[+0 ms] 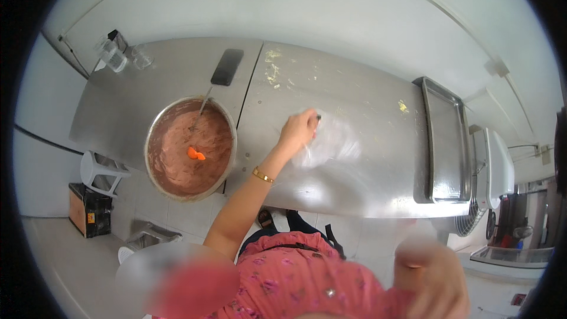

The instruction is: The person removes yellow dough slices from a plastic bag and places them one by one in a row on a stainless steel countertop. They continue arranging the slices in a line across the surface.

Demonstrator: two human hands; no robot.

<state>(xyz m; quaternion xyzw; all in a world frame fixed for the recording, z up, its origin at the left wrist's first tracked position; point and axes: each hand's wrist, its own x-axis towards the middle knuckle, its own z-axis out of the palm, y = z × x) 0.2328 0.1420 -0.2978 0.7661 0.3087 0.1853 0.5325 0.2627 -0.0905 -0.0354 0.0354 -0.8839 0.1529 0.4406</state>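
Note:
My left hand (298, 133), with a gold bracelet on its wrist, is closed in a pinch over the middle of the steel table. From its fingers a thin, clear plastic sheet or bag (333, 145) spreads to the right over the tabletop. Close to my body at the lower right, my right hand (434, 280) is raised and smeared by motion, so its fingers do not show clearly. Left of my left hand stands a large steel bowl (150, 168) of pinkish-brown mixture (177, 171). Bright orange pieces (195, 153) sit in it, and a thin metal utensil (204, 105) leans inside.
The steel table (366, 183) bears yellowish smears (273, 66) near the wall. A black phone (227, 67) lies behind the bowl. Clear glass vessels (112, 56) stand at the far left. A metal baking tray (446, 153) occupies the right end, with a white appliance (495, 168) beyond.

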